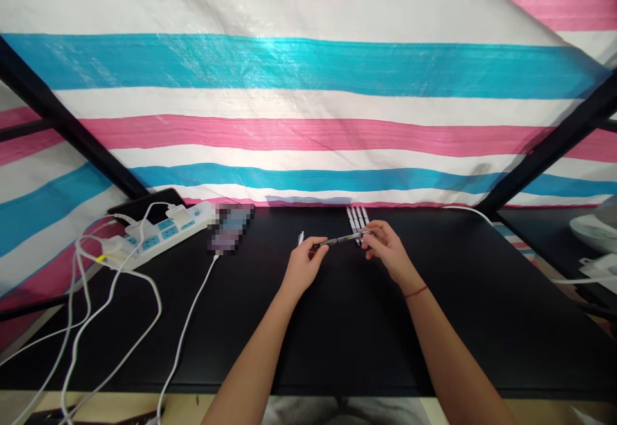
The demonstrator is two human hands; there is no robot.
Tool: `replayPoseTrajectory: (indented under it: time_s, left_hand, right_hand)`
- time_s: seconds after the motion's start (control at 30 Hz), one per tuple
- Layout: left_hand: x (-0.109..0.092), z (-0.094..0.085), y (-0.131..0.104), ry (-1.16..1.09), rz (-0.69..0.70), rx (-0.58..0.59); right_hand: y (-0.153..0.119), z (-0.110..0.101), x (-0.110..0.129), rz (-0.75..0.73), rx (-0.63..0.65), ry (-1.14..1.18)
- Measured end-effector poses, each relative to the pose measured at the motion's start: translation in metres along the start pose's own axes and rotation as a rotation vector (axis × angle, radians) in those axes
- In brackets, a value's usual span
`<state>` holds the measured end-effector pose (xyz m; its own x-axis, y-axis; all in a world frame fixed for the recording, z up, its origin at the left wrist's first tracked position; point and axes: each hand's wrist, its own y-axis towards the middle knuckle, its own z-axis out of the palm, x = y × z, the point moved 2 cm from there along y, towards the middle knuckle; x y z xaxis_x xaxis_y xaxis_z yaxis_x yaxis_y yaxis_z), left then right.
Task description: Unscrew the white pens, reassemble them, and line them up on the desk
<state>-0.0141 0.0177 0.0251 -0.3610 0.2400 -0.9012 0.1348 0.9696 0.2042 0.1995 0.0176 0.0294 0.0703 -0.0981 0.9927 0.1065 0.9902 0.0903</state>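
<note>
1. The left hand (306, 261) grips one end of a slim pen (340, 240) between thumb and fingers.
2. The right hand (385, 248) pinches the other end of the pen, so it spans the gap between the hands, slightly tilted, with its right end higher in view. A thin red string (416, 292) circles the right wrist.
3. The pen is in front of the person, over the black worktop (357, 341).
4. Near the right hand, toward the far edge of the worktop, white pens (357, 219) lie side by side in a row; the held pen and the hand partly cover their near ends.
5. A small white item (301, 237) shows just beyond the left hand; too little of it is visible to name it.
6. Farther left lies a pixelated, phone-like object (231, 229) with a white cable (186, 325) running from its near end.
7. Beside it is a white power strip (168, 233) with blue sockets, holding several plugs and surrounded by looping white cords (158, 296).
8. A pink, blue and white striped sheet (308, 65) hangs behind the worktop.
</note>
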Motion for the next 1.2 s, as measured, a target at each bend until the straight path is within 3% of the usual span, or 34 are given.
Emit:
replayPoseTrajectory:
  time_s: [0.2, 0.33, 0.43, 0.63, 0.8, 1.2]
  left_hand:
    - [0.001, 0.002, 0.001, -0.056, -0.029, -0.001]
    - [0.004, 0.002, 0.001, -0.092, -0.044, 0.01]
    - [0.007, 0.003, 0.002, -0.127, -0.063, 0.015]
    - [0.01, 0.002, 0.003, -0.16, -0.097, -0.001]
    - [0.008, 0.0, 0.003, -0.156, -0.091, 0.002]
    - [0.007, -0.007, 0.005, -0.159, -0.093, 0.0]
  right_hand:
    - [0.0, -0.001, -0.001, 0.05, 0.082, -0.05]
    - [-0.001, -0.002, 0.001, 0.056, 0.034, 0.066]
    - [0.0, -0.003, 0.0, 0.073, 0.013, -0.024]
    - [0.0, -0.001, 0.0, 0.084, 0.071, 0.065]
    - [-0.002, -0.001, 0.003, 0.112, 0.081, -0.04]
    - [-0.001, -0.004, 0.002, 0.114, 0.14, -0.033]
